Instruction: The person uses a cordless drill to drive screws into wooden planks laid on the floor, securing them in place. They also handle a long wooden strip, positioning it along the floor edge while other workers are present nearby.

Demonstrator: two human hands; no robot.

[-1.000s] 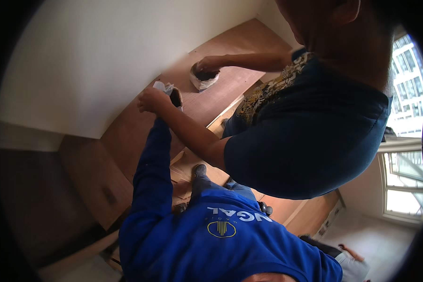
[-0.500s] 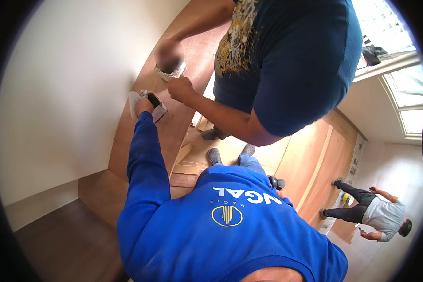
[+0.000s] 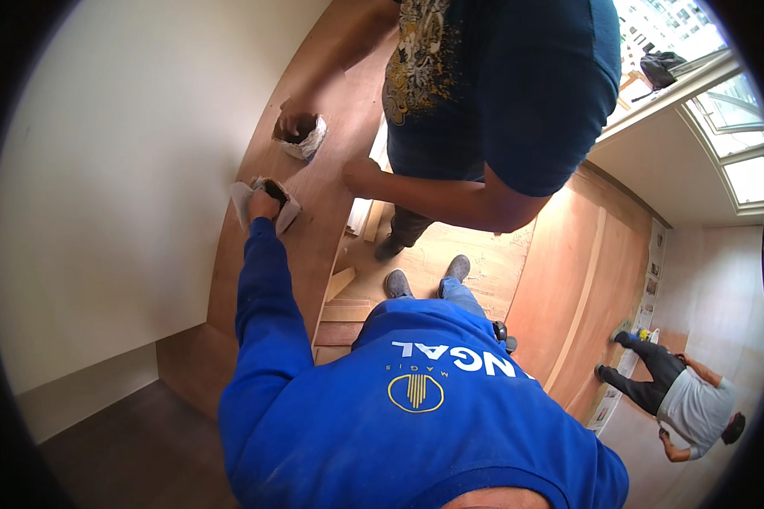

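My left hand [image 3: 264, 204] reaches out at the end of a blue sleeve and presses a white cloth [image 3: 283, 217] onto a long brown wooden panel [image 3: 255, 271], next to a white wall. Just beyond it a co-worker's hand [image 3: 290, 127] rests on a second white cloth [image 3: 309, 142] on the same panel. The co-worker's other hand [image 3: 361, 174] grips the panel's right edge. My right hand is not in view.
The co-worker in a dark blue T-shirt [image 3: 518, 85] stands close in front of me. Wooden offcuts [image 3: 341, 310] lie by my grey shoes [image 3: 397, 282]. A large wooden board [image 3: 581, 280] leans at the right. Another person [image 3: 679, 394] crouches at the far right, below windows [image 3: 738, 144].
My head has turned, so the panel now runs more upright in the view. My left hand stays on its cloth, and the co-worker has come closer, both hands still at the panel.
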